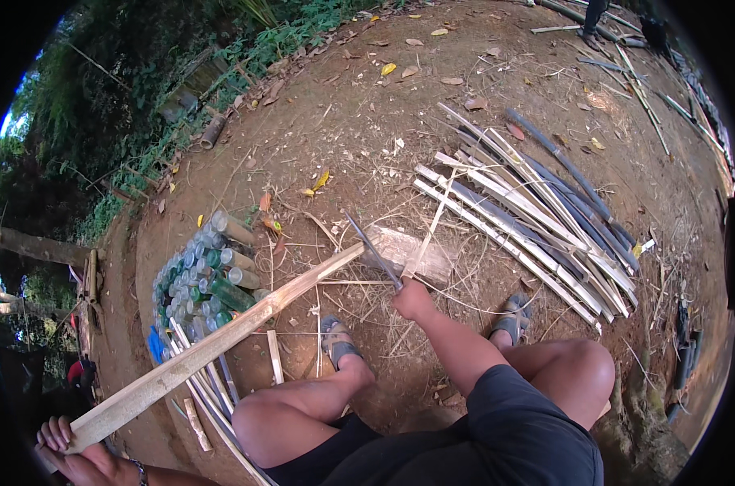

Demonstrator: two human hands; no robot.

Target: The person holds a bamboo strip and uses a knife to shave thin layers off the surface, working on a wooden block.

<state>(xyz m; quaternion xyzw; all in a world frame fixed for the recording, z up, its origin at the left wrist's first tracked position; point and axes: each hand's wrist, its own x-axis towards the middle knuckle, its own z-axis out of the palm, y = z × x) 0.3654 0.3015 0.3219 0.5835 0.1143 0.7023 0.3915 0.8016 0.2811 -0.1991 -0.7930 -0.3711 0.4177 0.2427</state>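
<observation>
My left hand (74, 447), at the lower left, is closed around the near end of a long split bamboo piece (214, 340). The piece slants up to the right, its far end by a pale wooden block (412, 255) on the ground. My right hand (414, 300) grips a long-bladed knife (373, 249), mostly by a handle hidden in the fist. Its narrow blade points up and to the left, crossing close to the far end of the bamboo piece. Whether blade and bamboo touch, I cannot tell. A thin pale strip (432, 223) lies across the block.
Split bamboo lengths (529, 211) lie piled at the right. Stacked bottles (206, 279) stand on the left beside several thin strips (214, 397). My sandalled feet flank the block. Shavings and leaves litter the dirt; plants (141, 89) edge the far left. Another person's leg (594, 20) shows far right.
</observation>
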